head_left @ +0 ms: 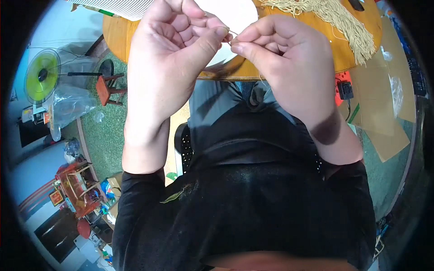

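Holding the strand: The left hand [174, 56] and the right hand [291, 56] pinch a thin tan strand [233, 32] at the top middle of the frame.
Strand, done so far: It is in the fingers of both hands, so the tiny finger work looks underway.
Strand, hard to see: The fingertips hide most of it, so I cannot tell if it has a knot or a loop.
Bundle, what is left: A big bundle of tan strings [341, 22] lies loose on the wooden worktop [120, 38] at the upper right, so plenty seems left.
Left fingers: The thumb and a finger are together, clamped on the strand; the others curl loosely, and the palm shows.
Right fingers: The thumb and pointing finger are together on the strand too; the rest tuck under.
Arms: The left one goes almost straight up the frame, and the right one leans toward the upper left, so the fingertips come close together.
White round thing: It [239, 13] sits behind the hands at the top middle.
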Demonstrator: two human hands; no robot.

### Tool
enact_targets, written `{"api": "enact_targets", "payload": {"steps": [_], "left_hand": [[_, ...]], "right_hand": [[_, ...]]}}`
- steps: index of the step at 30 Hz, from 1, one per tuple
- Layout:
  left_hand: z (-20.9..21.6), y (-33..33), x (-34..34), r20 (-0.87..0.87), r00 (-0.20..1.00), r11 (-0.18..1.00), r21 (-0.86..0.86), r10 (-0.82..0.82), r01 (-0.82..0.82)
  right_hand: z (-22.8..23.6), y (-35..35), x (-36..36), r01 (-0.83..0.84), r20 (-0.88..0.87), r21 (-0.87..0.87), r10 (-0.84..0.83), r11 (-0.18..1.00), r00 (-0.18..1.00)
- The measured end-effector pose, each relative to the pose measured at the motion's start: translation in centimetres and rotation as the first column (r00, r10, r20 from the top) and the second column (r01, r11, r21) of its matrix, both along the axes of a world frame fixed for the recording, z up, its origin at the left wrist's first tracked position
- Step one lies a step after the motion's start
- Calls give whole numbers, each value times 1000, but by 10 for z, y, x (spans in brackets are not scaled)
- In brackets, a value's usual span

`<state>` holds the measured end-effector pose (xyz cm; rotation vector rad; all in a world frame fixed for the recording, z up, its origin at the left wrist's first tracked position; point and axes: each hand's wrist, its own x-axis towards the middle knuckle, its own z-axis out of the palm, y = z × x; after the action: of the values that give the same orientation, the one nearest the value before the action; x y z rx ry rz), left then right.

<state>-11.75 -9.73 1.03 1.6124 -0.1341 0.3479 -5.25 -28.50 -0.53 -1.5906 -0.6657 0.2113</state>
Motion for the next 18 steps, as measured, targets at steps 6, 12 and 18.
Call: {"api": "enact_targets", "payload": {"steps": [6,12,18], "left_hand": [[-3,4,0,45,999,999,33,3,-4],[-6,-4,-3,145,989,1000,27,10,-14],[-9,4,-8,160,985,978,206,-56,22]], "right_hand": [[44,1,-3,51,-67,-167,-63,985,996],[65,-2,5,-38,-99,-326,6,945,995],[61,-5,13,-114,-179,-260,68,959,981]]}}
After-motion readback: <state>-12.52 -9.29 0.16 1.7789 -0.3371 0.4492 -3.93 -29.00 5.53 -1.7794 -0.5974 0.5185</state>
